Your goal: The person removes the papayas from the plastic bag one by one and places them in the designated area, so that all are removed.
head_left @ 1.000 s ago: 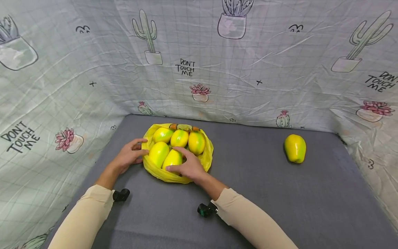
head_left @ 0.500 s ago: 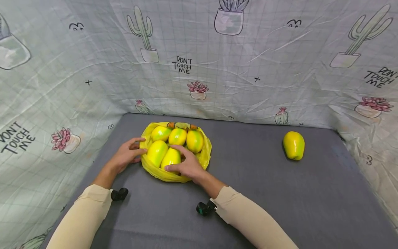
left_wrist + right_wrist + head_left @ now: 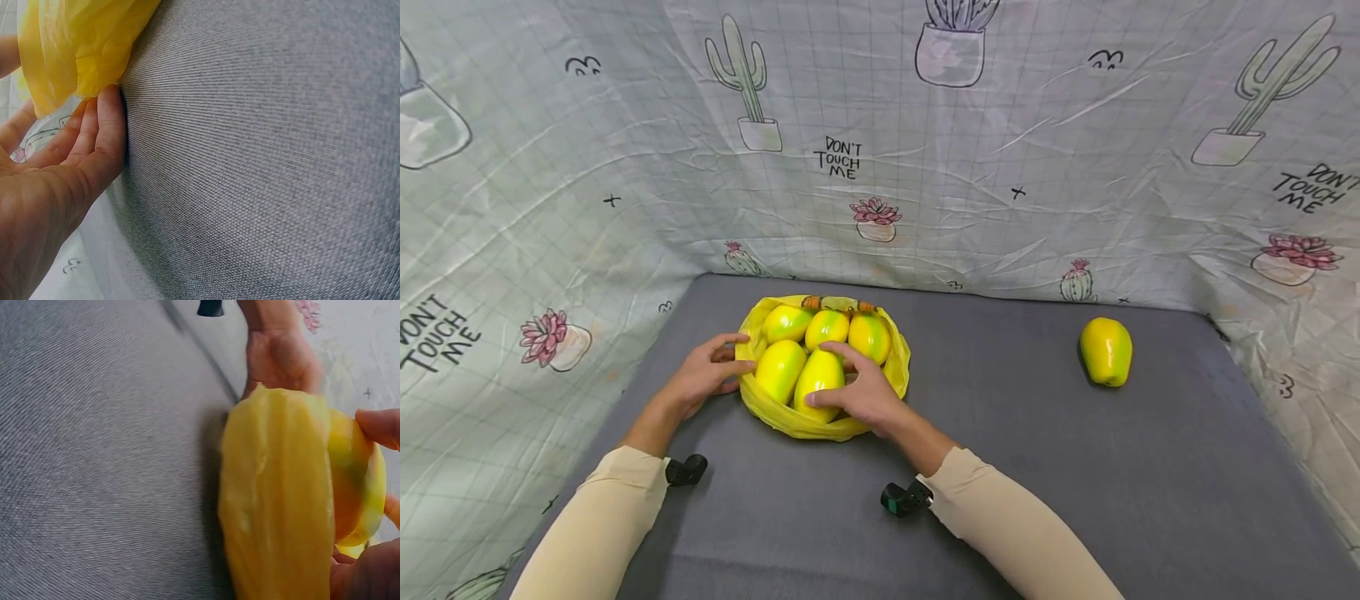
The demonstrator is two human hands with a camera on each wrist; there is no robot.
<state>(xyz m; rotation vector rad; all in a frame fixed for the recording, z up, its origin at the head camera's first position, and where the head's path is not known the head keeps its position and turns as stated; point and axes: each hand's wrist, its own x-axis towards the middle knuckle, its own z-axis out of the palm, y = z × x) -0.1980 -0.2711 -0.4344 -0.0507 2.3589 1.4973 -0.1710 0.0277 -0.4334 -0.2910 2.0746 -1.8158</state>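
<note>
A yellow plastic bag (image 3: 816,427) with its rim rolled open sits on the grey table, several yellow-green mangoes (image 3: 779,371) inside it. My right hand (image 3: 867,392) grips the front mango (image 3: 818,383) between thumb and fingers. In the right wrist view this mango (image 3: 353,481) rises above the rim of the bag (image 3: 275,494). My left hand (image 3: 703,371) touches the left side of the bag with relaxed fingers. From the left wrist, its fingertips (image 3: 111,106) show against the lower outside of the bag (image 3: 94,44).
A single yellow mango (image 3: 1106,352) lies on the right part of the grey table (image 3: 1000,417). Cloth (image 3: 925,183) printed with cacti hangs along the back and both sides. A small black camera sits at each wrist.
My right hand has shifted slightly right and up with the front mango, which now shows more of itself. The left hand stays at the bag's side. The view has shifted a little.
</note>
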